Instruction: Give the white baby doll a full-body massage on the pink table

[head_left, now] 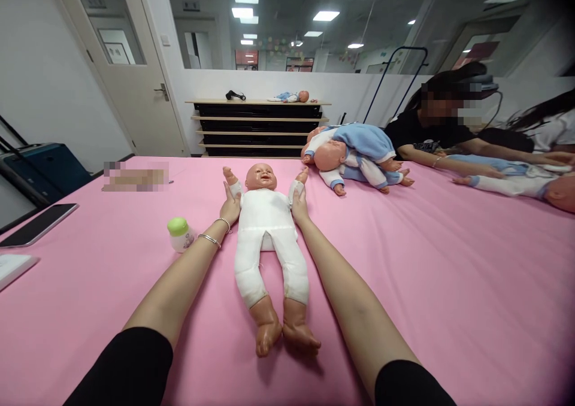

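Observation:
A baby doll (268, 220) with a white cloth body lies on its back on the pink table cover (404, 286), head at the far end and feet toward me. Its two arms are raised beside its head. My left hand (230, 206) is wrapped round the doll's arm on the left of the view, with bracelets on that wrist. On the other side, my right hand (300, 205) holds the doll's other arm. Both hands' fingers are partly hidden. A small white jar (180, 236) with a green lid stands near my left wrist.
Dressed dolls (359, 148) lie piled at the back right. Beyond them a person (442, 118) handles another doll (512, 181). A phone (40, 223) and a white object (15, 268) lie at the left edge. Shelves (263, 118) stand behind the table.

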Demonstrator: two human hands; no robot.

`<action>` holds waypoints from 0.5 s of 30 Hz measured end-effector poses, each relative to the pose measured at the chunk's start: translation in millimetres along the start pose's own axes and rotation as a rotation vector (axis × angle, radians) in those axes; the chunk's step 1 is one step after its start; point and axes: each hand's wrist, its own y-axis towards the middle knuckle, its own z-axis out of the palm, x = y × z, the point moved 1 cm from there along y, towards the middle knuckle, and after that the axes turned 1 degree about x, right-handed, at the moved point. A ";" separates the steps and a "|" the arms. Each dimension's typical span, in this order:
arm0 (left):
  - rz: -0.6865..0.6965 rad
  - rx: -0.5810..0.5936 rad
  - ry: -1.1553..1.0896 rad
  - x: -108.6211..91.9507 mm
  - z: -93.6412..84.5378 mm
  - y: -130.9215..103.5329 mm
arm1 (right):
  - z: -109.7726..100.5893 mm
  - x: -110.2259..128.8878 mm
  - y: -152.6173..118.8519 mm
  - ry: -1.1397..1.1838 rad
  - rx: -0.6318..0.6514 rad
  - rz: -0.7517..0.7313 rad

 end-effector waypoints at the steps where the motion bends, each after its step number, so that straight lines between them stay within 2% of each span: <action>1: -0.047 0.002 0.087 -1.4 -0.4 3.5 | 3.5 -1.5 5.1 -0.022 -0.004 0.015; 4: -0.063 -0.001 0.216 -1.2 -3.0 16.0 | 10.3 -7.0 18.8 -0.068 -0.005 0.050; 7: -0.020 0.009 0.211 2.6 -3.0 31.6 | 12.7 -13.1 28.3 -0.101 0.012 0.044; 11: -0.063 0.052 0.251 4.1 1.0 50.5 | 12.2 -21.3 32.8 -0.183 0.036 0.090; 15: -0.059 0.076 0.258 1.6 1.7 51.4 | 11.3 -25.9 31.5 -0.196 0.023 0.088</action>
